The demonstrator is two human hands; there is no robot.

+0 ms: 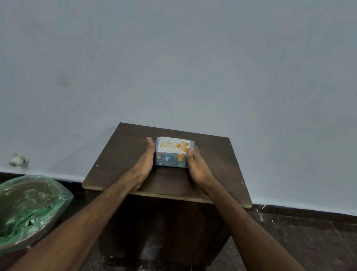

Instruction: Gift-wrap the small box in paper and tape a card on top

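A small box (pixel 171 160) wrapped in blue patterned paper rests on a dark wooden table (pixel 125 150), toward the back middle. A white "Happy Birthday" card (pixel 172 146) with gold balloons lies flat on its top. My left hand (pixel 145 160) presses flat against the box's left side, fingers straight. Against the right side lies my right hand (pixel 196 166), fingers straight too. The box is clasped between the two palms and stands on the table.
A bin lined with a green plastic bag (pixel 15 211) stands on the dark floor to the left of the table. A pale blue wall (pixel 184 55) rises right behind the table. A small white fitting (pixel 18 160) sits low on the wall.
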